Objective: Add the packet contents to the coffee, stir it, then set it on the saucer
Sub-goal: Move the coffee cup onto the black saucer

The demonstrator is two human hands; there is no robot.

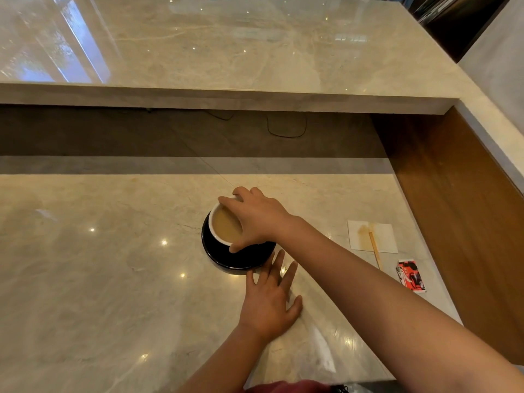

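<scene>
A white-lined cup of light brown coffee (225,226) stands on a black saucer (238,258) in the middle of the marble counter. My right hand (255,219) grips the cup's rim from above, its fingers over the far edge and its thumb on the near side. My left hand (269,299) lies flat on the counter just in front of the saucer, fingers spread, with the fingertips at the saucer's near edge. A wooden stir stick (375,249) rests on a stained white napkin (381,236) to the right. A red and white packet (411,275) lies beyond it.
A raised marble ledge (226,97) runs across the back, with a dark recess and a thin cable (286,129) below it. A wooden side panel (453,208) closes the counter on the right. The counter's near edge lies just below my arms.
</scene>
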